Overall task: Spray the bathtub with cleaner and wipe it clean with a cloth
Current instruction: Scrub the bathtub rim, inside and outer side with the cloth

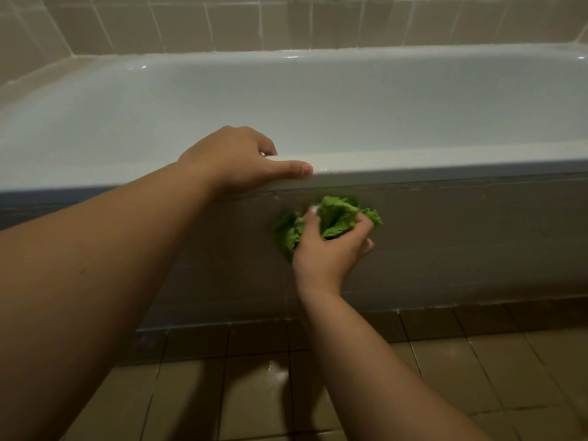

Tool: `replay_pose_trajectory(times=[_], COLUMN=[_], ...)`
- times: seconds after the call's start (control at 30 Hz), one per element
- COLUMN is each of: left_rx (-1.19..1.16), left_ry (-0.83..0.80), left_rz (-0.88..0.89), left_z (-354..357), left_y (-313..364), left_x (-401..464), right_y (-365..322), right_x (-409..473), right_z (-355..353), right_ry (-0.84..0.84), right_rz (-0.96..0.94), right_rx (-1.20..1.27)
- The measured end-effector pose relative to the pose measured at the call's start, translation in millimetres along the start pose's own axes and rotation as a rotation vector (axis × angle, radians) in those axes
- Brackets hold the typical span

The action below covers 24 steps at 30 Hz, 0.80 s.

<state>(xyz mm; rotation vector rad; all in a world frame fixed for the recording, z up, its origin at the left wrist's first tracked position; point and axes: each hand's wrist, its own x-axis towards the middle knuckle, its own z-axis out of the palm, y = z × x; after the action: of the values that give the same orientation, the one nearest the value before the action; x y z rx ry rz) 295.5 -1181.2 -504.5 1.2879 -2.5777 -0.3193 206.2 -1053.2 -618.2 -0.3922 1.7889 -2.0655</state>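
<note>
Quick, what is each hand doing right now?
Left hand: gripping the bathtub rim, fingers curled over it.
Right hand: holding the bunched green cloth against the tub's front panel.

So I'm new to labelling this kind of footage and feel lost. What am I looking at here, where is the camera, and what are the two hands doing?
There is no machine here: a person wears one wide-angle camera on the head, looking forward and down, so you see their own arms. The left hand rests on the near rim of the white bathtub, fingers curled over the edge and thumb along it. The right hand grips a bunched green cloth against the tub's dark outer front panel, below the rim. Brown floor tiles lie beneath, with a wet shine near the middle. No spray bottle is in view.
</note>
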Motion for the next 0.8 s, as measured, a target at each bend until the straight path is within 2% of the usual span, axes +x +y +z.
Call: replay_pose_trajectory(times=[0.1,0.23,0.3,0.37,0.43,0.47,0.53,0.6,0.7,0.8], left_rx=[-0.007,-0.009,-0.005,-0.012,-0.017,-0.016,-0.018,-0.021,-0.032,-0.035], left_ry=[-0.003,0.008,0.012,0.018,0.024,0.024,0.027,0.036,0.068,0.088], left_rz=[-0.002,-0.003,0.009,0.003,-0.002,0.000,0.009,0.018,0.026,0.051], left_z=[-1,-1,-1,-1,-1,-1,-1,-1,1,3], left_y=[2,3,3,4,4,4,4,4,2,-1], left_x=[-1,-2,-3,-4,-4,-4,-5,-5,-5,-5], right_y=[-2,8,11,13,22,27,40,52,53,68], right_x=[11,-9,-9,1,12,11,-2,-11,1,10], right_z=[-6,0,0,-4,-9,-10,-5,2,0,-8], right_ry=[0.098,-0.071,-0.097,-0.003,0.120,0.127,0.023,-0.031,0.075,0.163], right_rz=[0.066,-0.005,-0.044,-0.024,0.077,0.166,0.282,0.244,0.190,0.226], right_rx=[0.024,-0.087,-0.096,-0.061,-0.029,-0.028,-0.079,-0.094,-0.017,-0.045])
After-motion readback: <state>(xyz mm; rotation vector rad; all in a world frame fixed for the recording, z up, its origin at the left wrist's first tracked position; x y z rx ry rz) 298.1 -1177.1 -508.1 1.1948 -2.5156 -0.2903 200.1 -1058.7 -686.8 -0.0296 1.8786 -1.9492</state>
